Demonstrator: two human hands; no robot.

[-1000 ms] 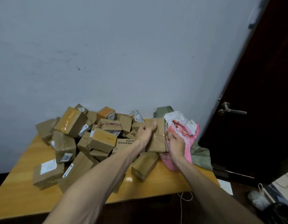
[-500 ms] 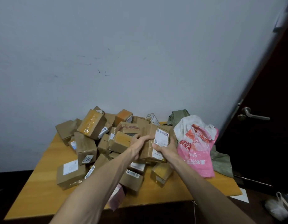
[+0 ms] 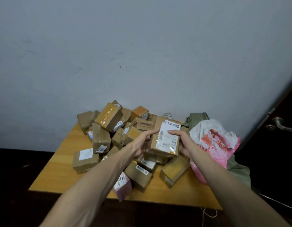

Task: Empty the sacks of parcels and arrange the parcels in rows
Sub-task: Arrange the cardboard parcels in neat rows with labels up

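I have both hands clamped on one brown box (image 3: 164, 149), the left hand (image 3: 141, 145) wrapped round its left side and the right hand (image 3: 184, 145) round its right, with the thumb lying across the white label (image 3: 169, 136). The box is lifted clear, just above the heap. I judge this to be the start of the sorting: the parcels are out but lie in a jumble, with no rows begun. To do it well I would hold the box level, carry it to the bare strip of worktop (image 3: 60, 171) to the left of my left forearm, and set it square to the edge, label up, so the next ones can line up against it. The pile of boxes (image 3: 107, 118) beyond and left of my left hand leans loosely, so I would take from the top and not drag anything out from below. A pink parcel (image 3: 123, 185) under my left forearm hangs over the near edge and looks likely to fall; I would move it soon. Just right of my right hand slumps a pink and white sack (image 3: 214, 141), with a green sack (image 3: 197, 116) behind it; I cannot tell whether either holds more. The worktop is yellow wood against a pale scuffed wall (image 3: 142, 46), and a dark door (image 3: 286, 161) with a metal handle (image 3: 278, 124) stands far right.
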